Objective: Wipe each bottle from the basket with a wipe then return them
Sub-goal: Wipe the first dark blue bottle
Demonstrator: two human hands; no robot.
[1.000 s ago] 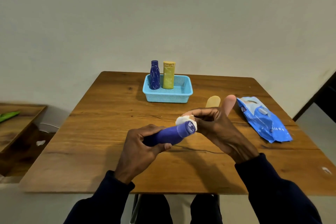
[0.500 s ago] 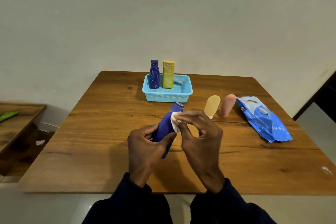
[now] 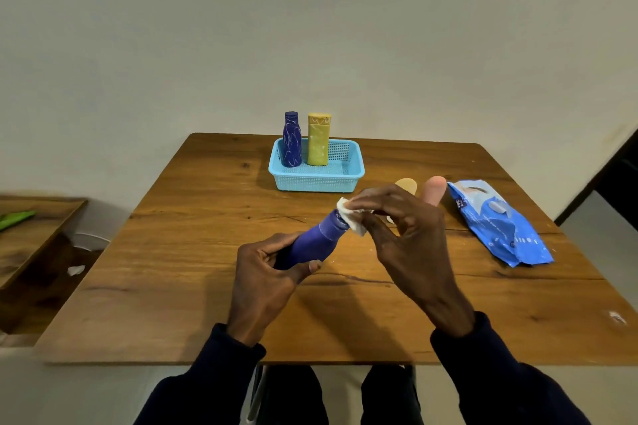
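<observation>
Looking down at a warm brown wooden table, a dark crack across the middle and a tiny white speck out toward the 4 o'clock corner. Plain off-white wall behind it at 12. Gripping the lower body of the purple bottle with the left hand, fingers and thumb curled round it, held over the middle of the table and tilted, top end pointing to about 1 o'clock. Pinching a folded white wipe in the right hand between thumb and fingertips, pressed onto that top end. Up at 12 on the table, a light blue mesh basket with a dark blue bottle and a yellow bottle upright side by side in its left half, blue one on the 9 o'clock side. Just past the right hand, around 1 o'clock, a tan bottle and a pink bottle, mostly hidden, pose hard to tell. At 2 to 3 o'clock, a crinkled blue wipes pack lying flat on the wood. Off at 9 o'clock and lower down, a second wooden surface with something green on it, plus a white scrap in the dark gap beside it. Dark opening at 3 o'clock past the table edge.
</observation>
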